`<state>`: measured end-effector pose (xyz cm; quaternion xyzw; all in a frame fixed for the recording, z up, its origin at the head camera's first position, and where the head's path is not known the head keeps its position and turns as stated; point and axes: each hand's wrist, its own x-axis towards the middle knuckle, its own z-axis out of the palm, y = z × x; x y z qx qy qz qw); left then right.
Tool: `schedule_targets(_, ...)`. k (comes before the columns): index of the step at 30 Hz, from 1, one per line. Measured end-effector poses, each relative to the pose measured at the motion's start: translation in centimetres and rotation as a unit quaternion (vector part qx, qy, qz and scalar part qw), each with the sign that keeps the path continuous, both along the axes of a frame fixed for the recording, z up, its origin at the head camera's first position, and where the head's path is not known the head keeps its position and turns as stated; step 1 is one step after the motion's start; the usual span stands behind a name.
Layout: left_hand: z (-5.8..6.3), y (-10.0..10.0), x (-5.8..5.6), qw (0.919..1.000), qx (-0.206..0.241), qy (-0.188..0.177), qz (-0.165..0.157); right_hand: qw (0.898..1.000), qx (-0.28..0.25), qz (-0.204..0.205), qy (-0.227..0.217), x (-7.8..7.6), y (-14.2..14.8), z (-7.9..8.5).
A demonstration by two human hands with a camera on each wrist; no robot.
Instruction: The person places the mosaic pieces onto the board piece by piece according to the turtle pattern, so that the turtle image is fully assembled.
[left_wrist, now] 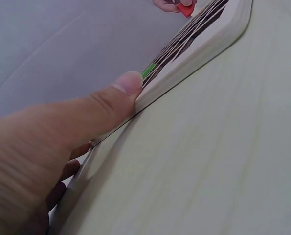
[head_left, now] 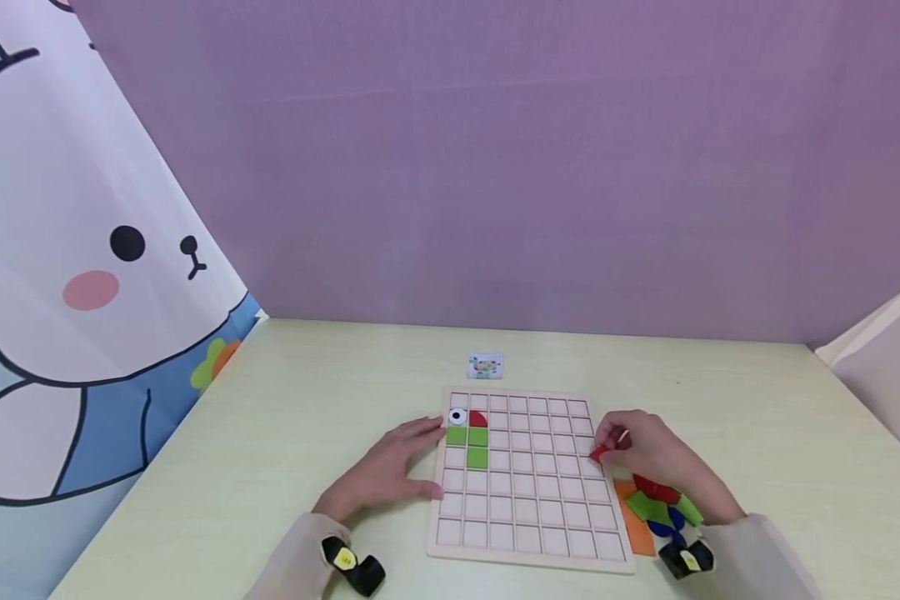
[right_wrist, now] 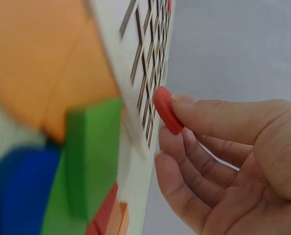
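Note:
A wooden grid board [head_left: 528, 562] lies flat on the table. In its upper left cells sit a white eye tile [head_left: 457, 416], a red rounded tile [head_left: 478, 418] and three green square tiles [head_left: 477, 457]. My left hand [head_left: 378, 475] rests at the board's left edge, fingers spread; in the left wrist view its thumb [left_wrist: 129, 84] touches the rim. Between thumb and fingers, my right hand [head_left: 648, 446] pinches a small red tile [right_wrist: 167, 110] with a curved edge, close over the board's right rim. Part of that tile is hidden by the thumb.
Right of the board is a loose pile with orange pieces [head_left: 637, 529], green pieces [head_left: 647, 507], red pieces [head_left: 656, 490] and blue pieces [head_left: 677, 518], partly under the right forearm. A small printed card [head_left: 485, 365] lies behind the board. A purple cloth [head_left: 495, 167] hangs behind the table.

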<state>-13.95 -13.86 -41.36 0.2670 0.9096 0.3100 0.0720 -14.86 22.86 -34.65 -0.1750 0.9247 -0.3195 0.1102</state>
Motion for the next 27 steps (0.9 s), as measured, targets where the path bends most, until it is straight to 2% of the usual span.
schedule_targets(11,0.2,0.2,0.0,1.0,0.002,-0.006,0.003,1.0,-0.015,-0.013,-0.01,-0.1,-2.4,-0.6)
schedule_targets(20,0.2,0.4,0.1,0.9999,-0.01,-0.004,0.008,0.998,-0.049,0.034,-0.011,-0.2,-3.8,-0.9)
schedule_targets(27,0.3,0.5,0.2,0.9998,-0.019,0.01,0.008,0.997,-0.068,0.047,-0.009,0.0,-5.4,-1.0)
